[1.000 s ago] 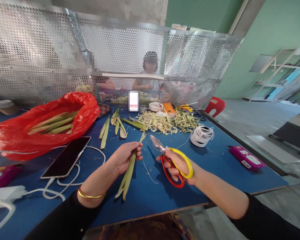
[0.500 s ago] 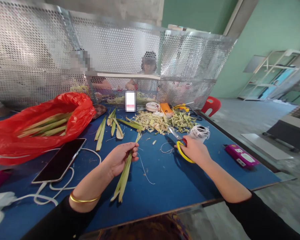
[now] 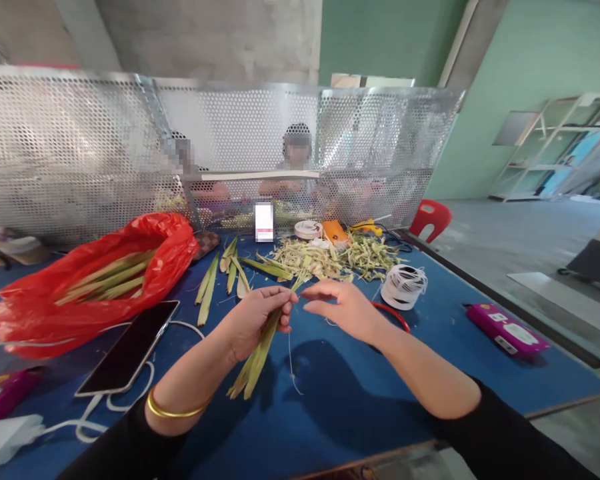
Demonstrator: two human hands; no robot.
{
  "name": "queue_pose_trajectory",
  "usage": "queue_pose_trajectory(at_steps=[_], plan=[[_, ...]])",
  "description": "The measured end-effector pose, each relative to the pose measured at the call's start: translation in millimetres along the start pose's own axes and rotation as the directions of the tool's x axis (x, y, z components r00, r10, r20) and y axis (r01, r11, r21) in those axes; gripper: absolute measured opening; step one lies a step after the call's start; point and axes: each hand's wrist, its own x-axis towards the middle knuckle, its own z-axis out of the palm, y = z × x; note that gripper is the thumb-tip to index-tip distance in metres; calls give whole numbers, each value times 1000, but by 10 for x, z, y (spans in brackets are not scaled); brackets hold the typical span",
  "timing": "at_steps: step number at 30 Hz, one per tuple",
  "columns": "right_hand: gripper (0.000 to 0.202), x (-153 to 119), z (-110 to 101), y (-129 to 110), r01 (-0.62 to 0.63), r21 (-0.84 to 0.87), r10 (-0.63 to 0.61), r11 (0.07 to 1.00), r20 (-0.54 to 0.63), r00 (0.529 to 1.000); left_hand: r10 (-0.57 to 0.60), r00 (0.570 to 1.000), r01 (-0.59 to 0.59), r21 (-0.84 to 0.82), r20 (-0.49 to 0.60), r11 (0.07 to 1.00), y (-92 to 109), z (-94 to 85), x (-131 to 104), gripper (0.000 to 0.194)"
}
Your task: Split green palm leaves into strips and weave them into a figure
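Leaf bundle [image 3: 261, 357] gripped near its far end
The left hand [image 3: 263, 317] closes its fingers round it over the worktop [image 3: 330, 400], likely keeping it together; the right hand [image 3: 347, 310], fingers parted, hovers just beside that end.

Left sleeve [image 3: 130, 443], lower left of frame: plain black. Right sleeve [image 3: 500, 433], lower right: same black, ends on the forearm [image 3: 433, 375]. Gold-coloured bangle [image 3: 173, 414] just past the left sleeve's edge: thin, smooth, rounded band.
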Motion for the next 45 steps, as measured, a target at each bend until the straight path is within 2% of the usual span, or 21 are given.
queue_pose_trajectory(at_steps=[2,4,7,11,14,16,20,23,26,28,33,37,39,41,43,45], plan=[[16,104,162,-26,-24,292,0,956,80,997,61,998,-61,43,-10,997,63,19,19,12],[13,150,285,28,-69,409,53,910,50,997,84,996,-83,56,-20,995,65,-1,49,13],[11,121,339,139,-108,397,133,912,-36,990,45,998,-43,41,-33,998,-32,-57,100,12],[12,49,244,181,-117,373,170,920,-113,979,-20,998,20,5,-55,1000,-187,-76,157,11],[14,43,187,179,-96,474,196,875,-166,967,-31,996,31,2,-81,1000,-226,-62,181,12],[13,51,179,191,-75,600,230,796,-186,955,-27,996,28,7,-88,1000,-224,-63,189,12],[13,74,174,225,-59,826,320,561,-150,935,-37,996,39,17,-86,999,-218,-82,196,14],[13,100,147,244,-47,914,349,403,-106,931,-44,995,46,22,-89,999,-231,-86,199,13],[13,124,117,255,-17,949,374,315,-107,921,-42,995,44,20,-86,999,-245,-82,201,14],[13,132,106,256,12,949,364,315,-133,922,-52,995,53,10,-83,999,-243,-81,201,14],[11,122,102,243,77,919,280,387,-197,940,-89,990,81,-70,-111,994,-208,-93,203,14],[12,101,93,234,91,903,223,420,-200,954,-49,985,44,-37,-163,998,-200,-95,213,15],[11,93,86,228,108,891,190,441,-210,959,6,986,7,76,-168,997,-206,-85,208,15],[10,85,78,214,126,876,147,465,-216,965,65,987,-25,260,-147,965,-208,-67,187,15],[10,76,66,193,133,860,98,493,-206,973,121,988,-62,471,-96,880,-199,-43,150,16],[10,66,47,168,120,848,56,517,-173,983,162,987,-114,658,-13,745,-181,-19,108,18]])
